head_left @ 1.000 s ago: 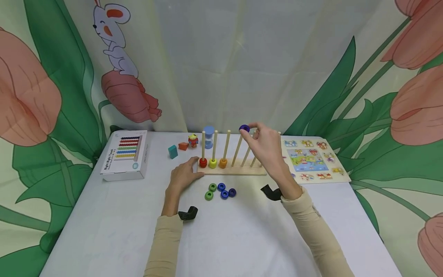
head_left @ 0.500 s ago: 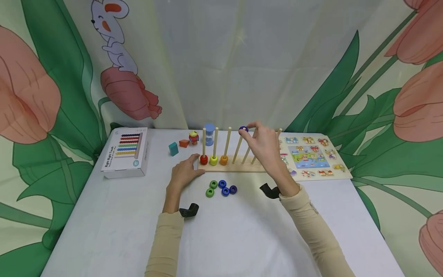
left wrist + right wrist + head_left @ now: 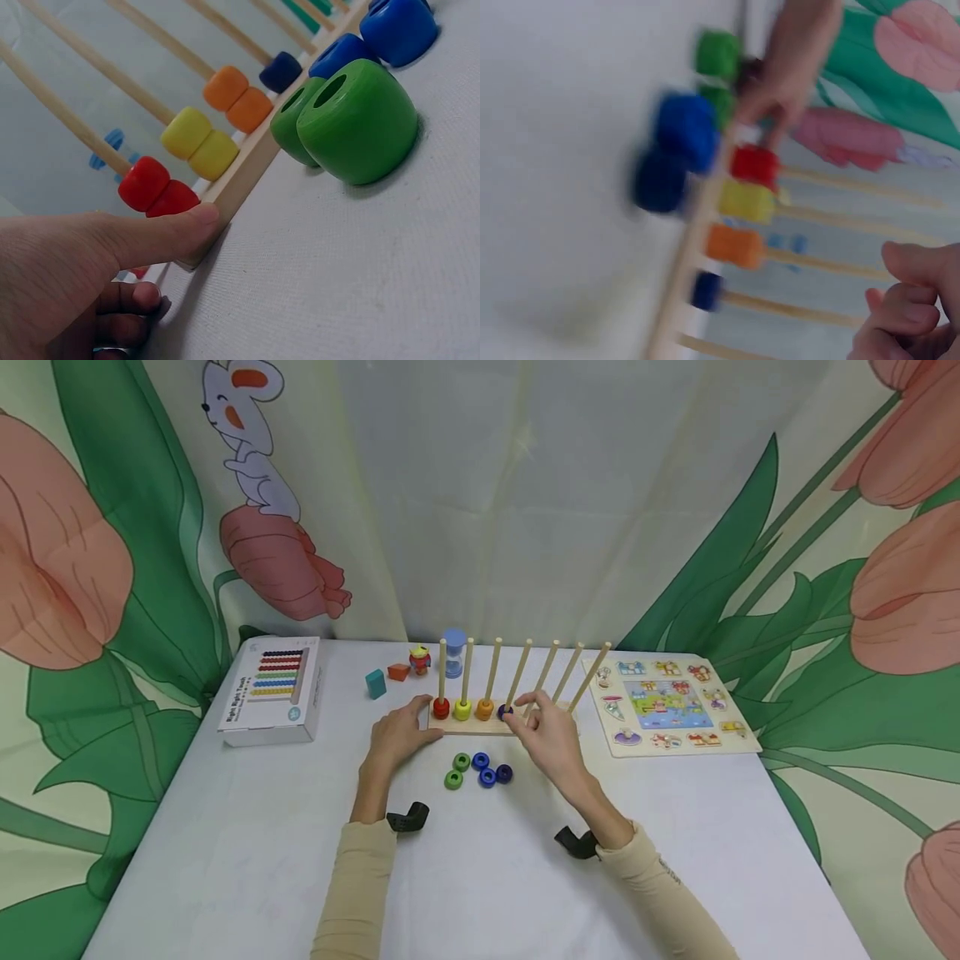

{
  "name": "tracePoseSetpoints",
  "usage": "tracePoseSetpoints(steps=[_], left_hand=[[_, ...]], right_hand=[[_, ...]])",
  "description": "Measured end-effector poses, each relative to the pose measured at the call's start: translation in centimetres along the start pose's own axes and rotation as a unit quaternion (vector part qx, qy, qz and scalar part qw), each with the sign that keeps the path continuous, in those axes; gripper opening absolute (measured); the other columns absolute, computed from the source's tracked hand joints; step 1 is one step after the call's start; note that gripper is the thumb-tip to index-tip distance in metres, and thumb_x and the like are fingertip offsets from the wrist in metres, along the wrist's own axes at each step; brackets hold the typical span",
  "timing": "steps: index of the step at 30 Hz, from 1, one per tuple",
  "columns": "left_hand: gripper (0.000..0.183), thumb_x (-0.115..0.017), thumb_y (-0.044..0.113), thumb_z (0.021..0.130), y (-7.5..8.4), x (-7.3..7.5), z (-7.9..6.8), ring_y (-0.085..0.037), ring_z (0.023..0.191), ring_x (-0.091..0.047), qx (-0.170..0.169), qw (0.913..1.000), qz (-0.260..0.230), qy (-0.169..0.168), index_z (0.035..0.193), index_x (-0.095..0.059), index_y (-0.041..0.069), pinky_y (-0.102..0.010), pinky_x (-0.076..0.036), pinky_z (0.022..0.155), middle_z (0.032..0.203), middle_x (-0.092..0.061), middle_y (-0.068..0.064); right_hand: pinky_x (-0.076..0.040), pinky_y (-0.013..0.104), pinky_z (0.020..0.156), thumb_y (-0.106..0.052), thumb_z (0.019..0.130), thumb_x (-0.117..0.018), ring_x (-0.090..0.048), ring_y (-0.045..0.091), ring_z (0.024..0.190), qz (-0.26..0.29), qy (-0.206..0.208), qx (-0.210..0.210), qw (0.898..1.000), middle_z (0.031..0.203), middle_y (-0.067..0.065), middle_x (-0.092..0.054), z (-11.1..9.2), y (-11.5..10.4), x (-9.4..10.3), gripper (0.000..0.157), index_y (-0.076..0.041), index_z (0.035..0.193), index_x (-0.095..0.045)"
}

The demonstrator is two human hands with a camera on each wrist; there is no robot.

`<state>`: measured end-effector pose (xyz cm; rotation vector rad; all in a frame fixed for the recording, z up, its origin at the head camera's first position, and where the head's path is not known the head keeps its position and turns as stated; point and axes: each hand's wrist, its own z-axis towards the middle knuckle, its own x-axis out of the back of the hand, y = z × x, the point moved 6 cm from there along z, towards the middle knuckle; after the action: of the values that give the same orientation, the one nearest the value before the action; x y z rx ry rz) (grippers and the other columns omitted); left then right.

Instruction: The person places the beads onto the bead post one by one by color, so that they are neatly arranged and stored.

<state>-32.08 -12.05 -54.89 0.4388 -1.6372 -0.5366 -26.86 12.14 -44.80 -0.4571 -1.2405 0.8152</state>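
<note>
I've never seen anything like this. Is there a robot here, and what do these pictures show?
No robot, just a person's bare hands. The wide picture is filmed from the person's head, the two close ones from the wrists.

On the white table, the left hand holds one end of a wooden peg board carrying red beads, yellow beads, orange beads and one dark blue bead. The right hand is near that last bead, apparently holding nothing. Loose green beads and blue beads lie in front.
</note>
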Motion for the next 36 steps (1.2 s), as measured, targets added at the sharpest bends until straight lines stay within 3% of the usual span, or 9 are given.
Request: tracePoseSetpoints(steps=[3, 7, 11, 16, 20, 23, 27, 36], left_hand=[[0.072, -0.071, 0.050, 0.080, -0.1, -0.1, 0.0, -0.021, 0.068, -0.050, 0.000, 1.0000, 0.001, -0.003, 0.140, -0.045, 0.021, -0.037, -0.039, 0.066, 0.071, -0.054, -0.002], [0.072, -0.070, 0.051, 0.080, -0.1, 0.0, 0.1, -0.021, 0.069, -0.050, -0.002, 1.0000, -0.001, 0.002, 0.140, -0.045, 0.021, -0.038, -0.039, 0.066, 0.073, -0.055, -0.002], [0.072, -0.071, 0.049, 0.080, 0.0, 0.1, 0.1, -0.021, 0.070, -0.050, -0.001, 1.0000, -0.005, 0.007, 0.140, -0.045, 0.020, -0.039, -0.039, 0.067, 0.075, -0.056, -0.003], [0.072, -0.071, 0.049, 0.080, 0.0, 0.0, 0.0, -0.021, 0.072, -0.052, 0.005, 1.0000, -0.005, 0.000, 0.141, -0.045, 0.021, -0.041, -0.041, 0.071, 0.077, -0.057, -0.002], [0.073, -0.072, 0.049, 0.080, 0.0, -0.1, 0.0, -0.022, 0.074, -0.053, 0.007, 0.9999, -0.007, -0.003, 0.141, -0.044, 0.021, -0.045, -0.041, 0.077, 0.077, -0.058, -0.001], [0.073, -0.072, 0.049, 0.080, 0.0, -0.1, 0.0, -0.022, 0.075, -0.053, 0.007, 1.0000, -0.005, 0.000, 0.141, -0.044, 0.021, -0.046, -0.042, 0.078, 0.077, -0.058, -0.001], [0.072, -0.071, 0.050, 0.080, 0.0, -0.1, 0.1, -0.022, 0.074, -0.053, 0.001, 1.0000, 0.001, 0.004, 0.141, -0.045, 0.021, -0.042, -0.042, 0.073, 0.078, -0.058, -0.002], [0.073, -0.071, 0.050, 0.079, 0.0, -0.2, 0.0, -0.022, 0.073, -0.053, 0.002, 1.0000, 0.001, 0.005, 0.140, -0.045, 0.020, -0.042, -0.042, 0.072, 0.080, -0.059, -0.002]], right_hand=[[-0.028, 0.024, 0.040, -0.026, 0.086, -0.072, -0.037, 0.009, 0.040, -0.008, -0.063, -0.034, 0.997, 0.049, -0.004, -0.046, -1.7, 1.7, -2.1, 0.032, -0.007, 0.109, -0.061], [-0.032, 0.026, 0.044, -0.021, 0.081, -0.075, -0.041, 0.009, 0.044, -0.031, -0.151, -0.054, 0.987, 0.053, -0.004, -0.050, -3.3, 3.1, -4.1, 0.035, -0.009, 0.111, -0.061], [-0.034, 0.028, 0.047, -0.018, 0.081, -0.076, -0.045, 0.011, 0.047, -0.051, -0.199, -0.054, 0.977, 0.057, -0.003, -0.051, -4.2, 3.9, -5.0, 0.038, -0.011, 0.114, -0.060], [-0.036, 0.027, 0.046, -0.020, 0.083, -0.074, -0.047, 0.010, 0.047, -0.063, -0.210, -0.047, 0.975, 0.056, -0.005, -0.052, -4.6, 4.5, -5.4, 0.031, -0.012, 0.110, -0.062], [-0.037, 0.027, 0.046, -0.022, 0.085, -0.073, -0.047, 0.009, 0.046, -0.067, -0.182, -0.045, 0.980, 0.055, -0.007, -0.052, -4.3, 4.2, -5.0, 0.022, -0.012, 0.102, -0.064], [-0.037, 0.028, 0.047, -0.023, 0.084, -0.074, -0.047, 0.010, 0.047, -0.071, -0.172, -0.052, 0.981, 0.056, -0.006, -0.052, -4.0, 3.9, -4.6, 0.025, -0.011, 0.104, -0.064], [-0.039, 0.029, 0.048, -0.022, 0.081, -0.077, -0.049, 0.011, 0.049, -0.078, -0.189, -0.076, 0.976, 0.058, -0.005, -0.054, -4.2, 4.1, -4.6, 0.034, -0.009, 0.109, -0.062], [-0.038, 0.027, 0.044, -0.025, 0.084, -0.074, -0.048, 0.010, 0.047, -0.076, -0.176, -0.071, 0.979, 0.057, -0.005, -0.054, -4.2, 4.6, -4.5, 0.029, -0.010, 0.106, -0.062]])
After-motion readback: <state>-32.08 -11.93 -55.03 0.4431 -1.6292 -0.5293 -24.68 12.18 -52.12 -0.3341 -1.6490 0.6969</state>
